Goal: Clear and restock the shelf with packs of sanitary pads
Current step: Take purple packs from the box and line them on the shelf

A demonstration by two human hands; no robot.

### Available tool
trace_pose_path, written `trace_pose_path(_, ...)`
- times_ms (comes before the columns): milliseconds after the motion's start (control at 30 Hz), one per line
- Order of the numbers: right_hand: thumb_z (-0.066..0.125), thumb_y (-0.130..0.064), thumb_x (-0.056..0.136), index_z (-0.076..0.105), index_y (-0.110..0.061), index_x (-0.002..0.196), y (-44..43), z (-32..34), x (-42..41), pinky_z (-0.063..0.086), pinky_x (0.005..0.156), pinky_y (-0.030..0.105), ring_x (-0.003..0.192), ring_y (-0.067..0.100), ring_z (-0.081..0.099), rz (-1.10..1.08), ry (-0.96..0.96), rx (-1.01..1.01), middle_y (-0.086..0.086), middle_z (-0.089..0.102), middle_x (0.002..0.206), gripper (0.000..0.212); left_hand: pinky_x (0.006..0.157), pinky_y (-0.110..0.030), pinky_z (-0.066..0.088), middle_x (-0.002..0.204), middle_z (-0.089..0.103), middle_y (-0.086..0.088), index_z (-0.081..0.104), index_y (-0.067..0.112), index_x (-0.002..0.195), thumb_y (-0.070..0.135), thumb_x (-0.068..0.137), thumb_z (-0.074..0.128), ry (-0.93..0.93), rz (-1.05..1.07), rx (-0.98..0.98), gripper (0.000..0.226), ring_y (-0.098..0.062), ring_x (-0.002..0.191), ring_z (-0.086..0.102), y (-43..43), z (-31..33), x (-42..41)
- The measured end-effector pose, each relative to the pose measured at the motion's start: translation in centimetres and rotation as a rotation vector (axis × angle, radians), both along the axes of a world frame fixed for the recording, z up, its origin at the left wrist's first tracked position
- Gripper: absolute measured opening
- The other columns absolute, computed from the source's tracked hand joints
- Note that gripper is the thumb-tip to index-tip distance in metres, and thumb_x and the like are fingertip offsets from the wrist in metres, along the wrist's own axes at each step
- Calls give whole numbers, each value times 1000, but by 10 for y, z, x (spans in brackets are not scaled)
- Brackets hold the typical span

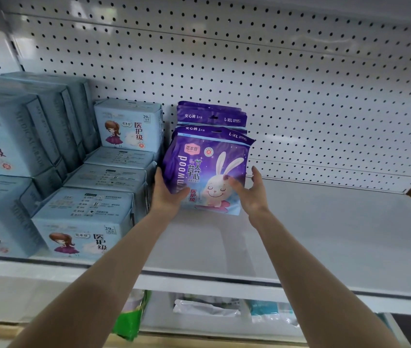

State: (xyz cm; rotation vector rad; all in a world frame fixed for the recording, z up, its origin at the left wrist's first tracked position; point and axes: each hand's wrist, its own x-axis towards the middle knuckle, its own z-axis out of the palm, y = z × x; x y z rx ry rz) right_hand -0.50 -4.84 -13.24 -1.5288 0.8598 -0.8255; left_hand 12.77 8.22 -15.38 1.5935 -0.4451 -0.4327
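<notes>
Purple "L-XL" pack [208, 162] gripped by left hand [166, 195], right hand [252, 194] touching.

The front purple pack [209, 169] conceals the rear purple packs [209, 114]; only their top strips show, and their count cannot be determined. The fingers of the left hand [166, 194] pass behind the pack's left side, out of sight. Contact between the fingers of the right hand [252, 194] and the pack's right edge cannot be confirmed. The large light-blue packs [3, 136] are cut off at the left picture edge. Below the shelf [325, 234], a green pack [129, 320] and white packaging [207, 307] are blurred and partly covered by the shelf lip and forearms.
</notes>
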Motion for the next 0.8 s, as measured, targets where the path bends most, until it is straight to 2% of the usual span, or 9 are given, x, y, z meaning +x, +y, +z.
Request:
trace_pose_path(100, 72, -25, 88, 26, -16, 153, 7, 5, -5, 32, 109, 30, 140, 20, 37, -14, 25, -6, 2, 35, 154, 81, 112, -32, 30, 155, 32, -3, 7, 13, 155, 8, 86, 71, -11, -2, 33, 95, -18, 141, 35, 9, 5, -8)
trace_pose_path(200, 68, -26, 91, 29, -18, 152, 19, 18, -15, 33, 107, 29, 139, 21, 37, -13, 20, -18, 3, 37, 153, 73, 114, -36, 30, 155, 31, -5, 11, 16, 155, 27, 83, 76, -56, 18, 52, 98, -21, 139, 36, 21, 18, -16)
trace_pose_path(300, 66, -29, 92, 34, -19, 150, 31, 31, -31, 34, 102, 26, 135, 23, 41, -14, 25, -55, 4, 40, 150, 67, 112, -46, 36, 147, 41, -6, 23, 19, 152, 57, 61, 73, -76, 19, 35, 111, -23, 132, 46, 31, 26, -23)
trace_pose_path(400, 65, -31, 93, 38, -18, 147, 43, 46, -57, 36, 95, 25, 126, 22, 48, -40, 17, -82, 6, 45, 144, 62, 106, -40, 43, 132, 55, -3, 37, 16, 141, 36, 81, 74, -101, -39, -9, 73, -18, 119, 55, 42, 45, -50)
trace_pose_path(467, 64, -31, 94, 40, -16, 146, 54, 58, -81, 36, 91, 24, 116, 17, 50, -49, 15, -111, 6, 48, 141, 59, 96, -26, 46, 124, 58, 2, 39, 19, 139, 22, 91, 67, -132, -78, -52, 56, -11, 110, 58, 50, 58, -74)
trace_pose_path(533, 63, -30, 94, 41, -15, 144, 63, 65, -96, 38, 87, 21, 109, 13, 50, -48, 3, -116, 6, 50, 139, 57, 84, -10, 42, 117, 56, 9, 37, 21, 139, 20, 93, 64, -158, -107, -80, 54, -1, 102, 56, 56, 68, -91)
trace_pose_path(567, 63, -30, 95, 42, -14, 143, 68, 67, -106, 39, 82, 18, 108, 13, 50, -40, -10, -118, 7, 51, 137, 55, 84, -10, 40, 118, 54, 9, 37, 21, 140, 21, 93, 64, -154, -116, -97, 55, -1, 105, 54, 61, 70, -100)
trace_pose_path(667, 61, -30, 96, 45, -14, 142, 92, 72, -140, 38, 69, 7, 104, 10, 51, -20, -32, -132, 4, 55, 131, 51, 97, -24, 37, 125, 46, 2, 34, 18, 146, 27, 90, 67, -165, -127, -112, 65, -10, 119, 45, 85, 83, -139)
trace_pose_path(800, 61, -30, 96, 50, -12, 137, 115, 61, -185, 42, 81, 18, 101, 14, 57, 9, -58, -132, 2, 59, 116, 47, 94, -21, 37, 125, 46, -3, 34, 14, 146, 23, 90, 67, -175, -112, -110, 66, -15, 117, 48, 109, 73, -189)
